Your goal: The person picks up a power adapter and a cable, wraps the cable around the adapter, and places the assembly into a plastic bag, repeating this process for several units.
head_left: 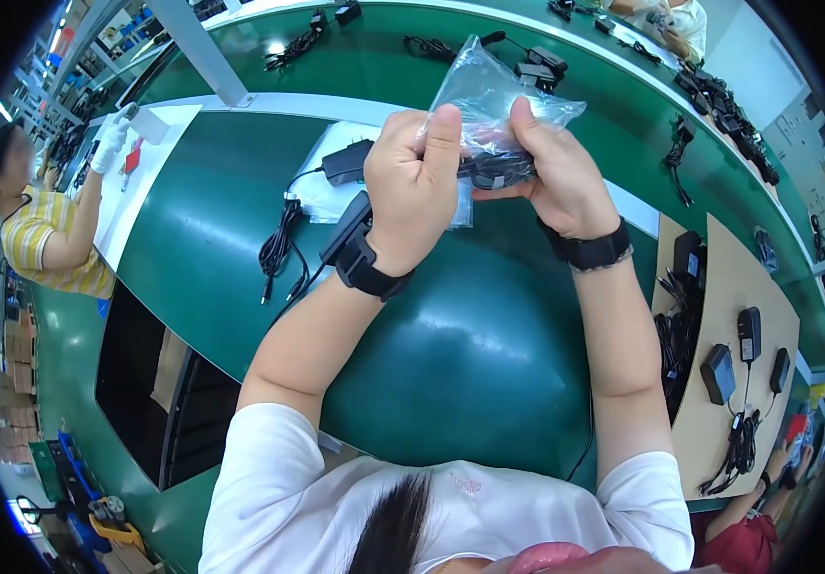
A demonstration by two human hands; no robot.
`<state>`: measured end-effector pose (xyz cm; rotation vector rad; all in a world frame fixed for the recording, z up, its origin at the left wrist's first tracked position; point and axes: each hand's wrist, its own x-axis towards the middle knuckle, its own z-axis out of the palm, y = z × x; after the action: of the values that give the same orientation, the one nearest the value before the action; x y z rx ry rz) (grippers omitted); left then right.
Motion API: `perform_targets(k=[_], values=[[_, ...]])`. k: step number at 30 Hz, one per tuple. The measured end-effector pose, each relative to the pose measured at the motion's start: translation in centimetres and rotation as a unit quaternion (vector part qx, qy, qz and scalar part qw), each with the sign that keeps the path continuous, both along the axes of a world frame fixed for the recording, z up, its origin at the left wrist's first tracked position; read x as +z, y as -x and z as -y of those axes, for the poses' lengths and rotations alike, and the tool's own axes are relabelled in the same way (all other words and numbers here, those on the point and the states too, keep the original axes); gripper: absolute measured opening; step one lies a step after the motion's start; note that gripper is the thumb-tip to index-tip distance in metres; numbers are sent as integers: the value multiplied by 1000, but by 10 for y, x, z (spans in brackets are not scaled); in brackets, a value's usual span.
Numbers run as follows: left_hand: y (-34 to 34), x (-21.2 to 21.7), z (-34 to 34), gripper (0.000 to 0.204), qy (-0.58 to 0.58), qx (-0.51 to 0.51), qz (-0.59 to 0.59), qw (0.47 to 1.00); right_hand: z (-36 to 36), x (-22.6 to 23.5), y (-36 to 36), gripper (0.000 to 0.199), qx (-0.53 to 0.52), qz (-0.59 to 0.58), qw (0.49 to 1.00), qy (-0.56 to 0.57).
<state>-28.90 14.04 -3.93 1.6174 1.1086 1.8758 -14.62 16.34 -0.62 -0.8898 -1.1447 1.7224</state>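
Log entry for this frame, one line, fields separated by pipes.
left hand pinching clear plastic bag | right hand gripping black bundled cable at the bag's mouth | another adapter on green belt

You have two hands raised, left hand (414,182) and right hand (556,172), sharing one clear crinkled plastic bag (489,96); two black wrist bands (366,268); three black power adapters on the brown cardboard sheet (733,287).

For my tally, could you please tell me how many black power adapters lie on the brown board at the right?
3: a slanted adapter nearest the belt, an upright adapter beside it, and a slim adapter near the outer edge. The cable heap may hide more.
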Motion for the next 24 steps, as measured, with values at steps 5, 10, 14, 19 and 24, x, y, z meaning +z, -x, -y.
perform_targets(k=[5,10,14,19,24], values=[[-11,3,-7,36,57,-98,130,985,-7,-15,-3,34,-90,-28,987,-133],[-10,-3,-9,32,96,-194,227,950,0,-17,0,31,-178,81,939,-282],[1,6,-11,35,154,-220,258,928,10,-10,6,29,-202,90,914,-339],[3,15,-10,29,196,-235,210,928,16,-7,3,27,-131,155,893,-402],[14,6,-22,16,57,-69,151,985,6,-5,0,35,-32,73,943,-323]])
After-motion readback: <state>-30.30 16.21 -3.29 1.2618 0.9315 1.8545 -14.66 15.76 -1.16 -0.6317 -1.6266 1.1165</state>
